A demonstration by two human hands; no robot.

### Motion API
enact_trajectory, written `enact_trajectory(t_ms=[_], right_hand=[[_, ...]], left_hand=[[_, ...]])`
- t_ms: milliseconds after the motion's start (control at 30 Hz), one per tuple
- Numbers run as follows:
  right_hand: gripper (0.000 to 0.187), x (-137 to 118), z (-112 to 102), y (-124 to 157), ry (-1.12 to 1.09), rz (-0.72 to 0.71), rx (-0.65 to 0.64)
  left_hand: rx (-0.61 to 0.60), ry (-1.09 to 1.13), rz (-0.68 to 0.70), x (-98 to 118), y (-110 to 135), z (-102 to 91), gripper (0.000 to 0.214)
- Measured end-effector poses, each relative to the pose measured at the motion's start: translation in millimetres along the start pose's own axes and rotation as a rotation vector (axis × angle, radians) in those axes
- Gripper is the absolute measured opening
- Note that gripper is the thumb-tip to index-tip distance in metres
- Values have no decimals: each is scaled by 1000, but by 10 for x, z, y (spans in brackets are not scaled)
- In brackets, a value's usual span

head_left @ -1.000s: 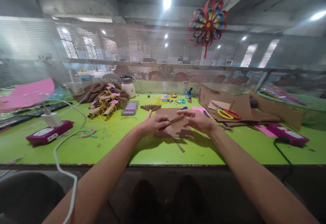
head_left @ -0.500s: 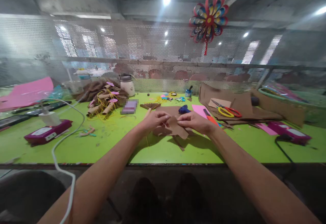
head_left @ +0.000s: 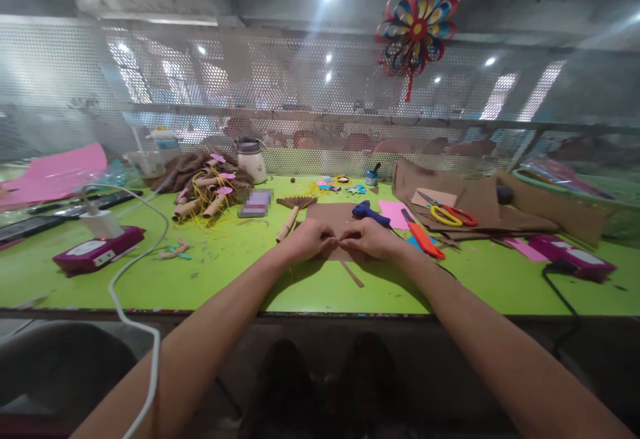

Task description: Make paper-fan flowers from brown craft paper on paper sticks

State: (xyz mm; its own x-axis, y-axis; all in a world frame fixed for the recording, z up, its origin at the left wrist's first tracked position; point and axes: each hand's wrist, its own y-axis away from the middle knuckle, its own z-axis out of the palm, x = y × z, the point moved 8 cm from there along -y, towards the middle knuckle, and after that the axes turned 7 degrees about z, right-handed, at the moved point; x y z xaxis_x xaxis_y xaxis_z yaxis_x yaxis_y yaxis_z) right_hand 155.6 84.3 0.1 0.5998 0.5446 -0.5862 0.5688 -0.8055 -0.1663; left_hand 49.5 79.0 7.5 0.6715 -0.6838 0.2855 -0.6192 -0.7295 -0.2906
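My left hand [head_left: 311,239] and my right hand [head_left: 373,238] meet fingertip to fingertip at the middle of the table. Both are closed in a pinch on a piece of brown paper [head_left: 342,253], mostly hidden by the fingers. Behind them lies a brown paper sheet [head_left: 330,212]. A narrow brown paper strip [head_left: 354,275] lies just in front of the hands. Beyond my right hand is a blue glue gun [head_left: 367,212]. Left of the sheet, a pleated brown paper fan [head_left: 297,202] lies by a rolled paper tube [head_left: 287,223].
A red-handled knife [head_left: 425,236], pink paper [head_left: 393,214] and scissors [head_left: 445,214] on cardboard [head_left: 510,218] lie to the right. Paper rolls with yellow string [head_left: 207,192] are piled at left. Purple power strips [head_left: 97,250] stand on both sides; a white cable [head_left: 117,299] crosses my left forearm.
My hands have drawn together, and the brown paper piece that showed between them is now mostly covered. The view has tilted down slightly, and the glue gun and knife show more fully.
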Motion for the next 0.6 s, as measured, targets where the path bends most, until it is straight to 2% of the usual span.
enact_trajectory(t_ms=[167,267,400,600], right_hand=[[15,61,23,-31,63,12,30],[15,52,43,-49,149,-41,71],[15,22,63,-41,235,-133,108],[14,15,66,-14,243,-145,122]], left_hand=[[-25,-69,-13,-69,2,42,28],[-36,-113,29,-87,-8,87,27],[7,-189,118,-53,-13,92,22],[-6,-172,148,25,-44,146,18]])
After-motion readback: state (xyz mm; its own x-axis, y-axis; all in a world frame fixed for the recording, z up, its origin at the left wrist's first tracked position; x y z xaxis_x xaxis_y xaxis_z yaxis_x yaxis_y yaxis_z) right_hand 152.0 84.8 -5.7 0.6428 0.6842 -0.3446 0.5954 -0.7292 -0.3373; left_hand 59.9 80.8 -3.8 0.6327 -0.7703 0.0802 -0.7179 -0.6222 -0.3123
